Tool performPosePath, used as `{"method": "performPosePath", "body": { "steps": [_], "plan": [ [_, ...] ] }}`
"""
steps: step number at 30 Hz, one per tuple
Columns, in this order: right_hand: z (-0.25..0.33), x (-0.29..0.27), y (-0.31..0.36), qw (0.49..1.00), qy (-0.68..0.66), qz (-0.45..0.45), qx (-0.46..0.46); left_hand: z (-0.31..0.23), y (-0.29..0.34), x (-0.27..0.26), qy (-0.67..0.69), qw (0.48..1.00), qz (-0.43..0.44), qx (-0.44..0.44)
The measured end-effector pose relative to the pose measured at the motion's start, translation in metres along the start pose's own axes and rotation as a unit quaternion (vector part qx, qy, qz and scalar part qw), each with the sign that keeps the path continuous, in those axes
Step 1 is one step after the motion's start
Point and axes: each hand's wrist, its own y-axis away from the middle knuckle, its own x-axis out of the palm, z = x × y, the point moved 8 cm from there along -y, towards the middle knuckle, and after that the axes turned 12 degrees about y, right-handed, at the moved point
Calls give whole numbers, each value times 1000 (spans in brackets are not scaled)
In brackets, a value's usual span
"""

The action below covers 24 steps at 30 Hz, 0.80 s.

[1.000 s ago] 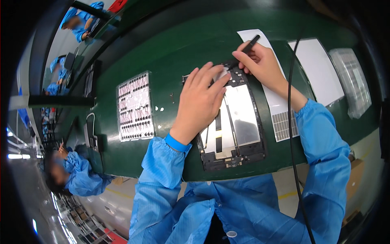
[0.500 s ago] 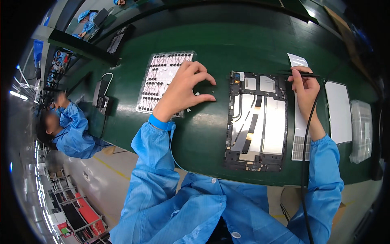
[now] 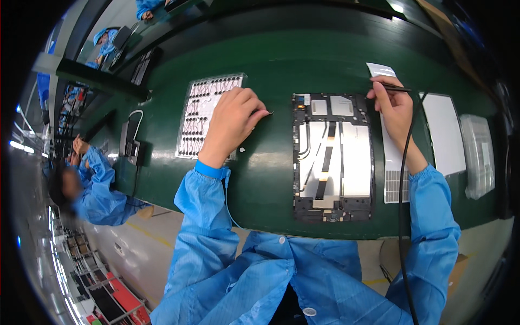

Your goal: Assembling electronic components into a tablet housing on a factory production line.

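Observation:
My left hand [image 3: 233, 124] is closed in a pinch beside a clear tray [image 3: 179, 154] and covers its right part. A tiny thin piece [image 3: 271, 112] shows at the fingertips, too small to name. Rows of small round black parts with thin wires [image 3: 195, 127] fill the tray. My right hand [image 3: 394, 105] grips a thin black pen-like tool [image 3: 400, 88] above a white strip. Between my hands lies an opened flat device [image 3: 355, 162] with silver panels, a black frame and dark ribbon cables. A blue wrist strap [image 3: 212, 170] circles my left wrist.
The white strip [image 3: 394, 157] lies right of the device. Beyond it are a white sheet [image 3: 443, 130] and a clear plastic case [image 3: 478, 154]. A black cable [image 3: 403, 216] hangs past my right forearm. At left, a co-worker in blue [image 3: 97, 187] sits by a small black device [image 3: 130, 143].
My left hand has gone from open, thumb and fingers apart, to a closed pinch. The whole scene has shifted slightly left; my right hand keeps its tool.

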Motion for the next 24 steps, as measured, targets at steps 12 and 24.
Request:
{"method": "performPosePath", "body": {
  "steps": [12, 24],
  "plan": [
    [28, 3, 19, 963, 202, 126, -127, -83, -65, 50, 227, 972, -36, -39],
    [1, 4, 14, 981, 80, 153, -86, -91, -80, 92, 205, 979, 2, -5]
  ]
}}
